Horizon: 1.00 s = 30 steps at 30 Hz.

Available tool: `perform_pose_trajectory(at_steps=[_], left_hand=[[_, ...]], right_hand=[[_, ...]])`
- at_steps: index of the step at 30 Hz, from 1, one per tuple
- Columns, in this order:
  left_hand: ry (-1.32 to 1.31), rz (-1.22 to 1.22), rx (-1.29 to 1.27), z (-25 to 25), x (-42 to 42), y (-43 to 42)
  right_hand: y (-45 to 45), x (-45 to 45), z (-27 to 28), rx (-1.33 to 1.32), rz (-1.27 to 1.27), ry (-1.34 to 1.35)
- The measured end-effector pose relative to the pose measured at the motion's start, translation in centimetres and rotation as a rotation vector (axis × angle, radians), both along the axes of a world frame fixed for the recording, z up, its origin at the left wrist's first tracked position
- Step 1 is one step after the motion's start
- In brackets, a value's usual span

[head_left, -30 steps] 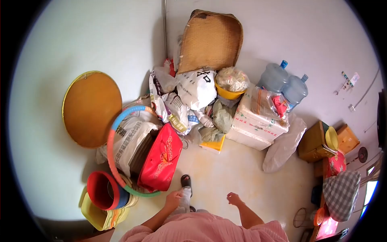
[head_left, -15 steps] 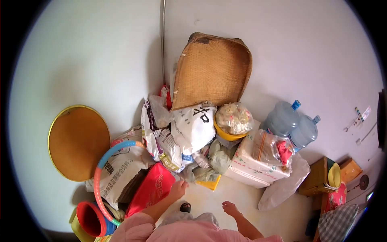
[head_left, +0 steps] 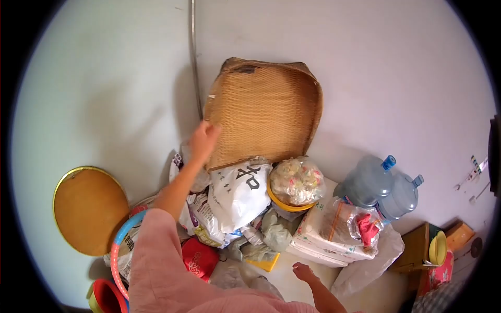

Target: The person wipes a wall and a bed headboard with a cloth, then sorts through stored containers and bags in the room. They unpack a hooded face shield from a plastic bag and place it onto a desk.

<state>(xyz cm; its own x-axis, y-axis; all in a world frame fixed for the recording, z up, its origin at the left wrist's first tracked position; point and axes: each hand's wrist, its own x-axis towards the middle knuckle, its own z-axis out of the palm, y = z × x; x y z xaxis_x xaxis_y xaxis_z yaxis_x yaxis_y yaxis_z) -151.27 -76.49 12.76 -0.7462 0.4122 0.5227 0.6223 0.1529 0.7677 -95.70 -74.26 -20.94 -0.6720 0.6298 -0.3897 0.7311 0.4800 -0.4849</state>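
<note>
While our left hand (head_left: 204, 138) is at the eight o'clock side of the woven tray (head_left: 263, 112), its fingers are curled (we cannot tell if they pinch it). This tray leans against the wall (head_left: 365, 78) at twelve o'clock. Our right hand (head_left: 301, 271), fingers loosely bent, is at five o'clock.

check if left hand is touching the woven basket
Cannot tell: in the head view, the left hand overlaps the woven basket, hiding any contact at its rim.
</note>
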Motion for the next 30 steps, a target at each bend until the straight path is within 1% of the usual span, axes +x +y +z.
perform_pose_trajectory(at_steps=[1,2,4,5,6,9,12,15,17,18,19,21,23,25,27,28,30], left_hand=[[0.017,0.01,0.031,2.0,-1.1,1.2],[0.035,0.017,0.059,3.7,-2.3,2.4],[0.312,0.186,0.096,3.6,-8.6,6.4],[0.279,0.212,0.081,4.1,-11.1,8.0],[0.238,0.239,0.054,3.6,-12.6,9.3],[0.07,0.052,-0.171,5.3,-12.4,11.0],[0.229,0.235,-0.107,4.0,-12.4,13.0],[0.064,0.056,0.002,4.6,-11.5,13.4],[0.179,0.11,0.064,5.8,-11.1,13.9],[0.23,0.144,0.099,6.4,-10.8,14.1],[0.275,0.163,0.078,7.1,-11.1,14.1],[0.368,0.208,0.037,9.6,-12.7,13.4],[0.209,0.225,-0.032,12.8,-13.4,11.4],[0.25,0.306,-0.07,15.9,-12.5,7.8],[0.123,0.104,0.098,17.9,-11.0,3.7],[0.059,0.003,0.181,18.4,-10.5,1.7],[-0.119,-0.134,0.299,18.2,-10.8,-1.6]], right_hand=[[0.2,-0.3,0.6,-0.023,-0.096,-0.003],[0.2,-0.3,0.7,-0.014,-0.12,0.069],[-0.8,0.1,0.2,-0.008,-0.195,0.11],[-1.1,-0.2,0.1,0.001,-0.238,0.136],[-2.3,-0.2,1.1,0.063,-0.209,0.105],[-6.5,1.0,-1.5,-0.081,-0.442,0.018],[-10.8,1.6,-2.4,-0.164,-0.371,-0.116],[-13.7,0.5,-1.5,-0.279,-0.323,-0.223],[-13.8,-1.3,0.3,-0.284,-0.36,-0.21],[-13.8,-1.4,-0.3,-0.258,-0.402,-0.162],[-13.6,-2.1,0.2,-0.191,-0.404,-0.096],[-13.0,-3.0,2.1,-0.184,-0.462,0.013],[-12.9,-2.8,2.1,-0.115,-0.45,0.079],[-13.5,-2.1,2.4,-0.09,-0.451,0.119],[-14.2,-0.9,2.9,-0.108,-0.462,0.127],[-14.8,-0.2,2.9,-0.033,-0.428,0.12],[-15.6,1.6,2.5,-0.094,-0.439,0.206]])
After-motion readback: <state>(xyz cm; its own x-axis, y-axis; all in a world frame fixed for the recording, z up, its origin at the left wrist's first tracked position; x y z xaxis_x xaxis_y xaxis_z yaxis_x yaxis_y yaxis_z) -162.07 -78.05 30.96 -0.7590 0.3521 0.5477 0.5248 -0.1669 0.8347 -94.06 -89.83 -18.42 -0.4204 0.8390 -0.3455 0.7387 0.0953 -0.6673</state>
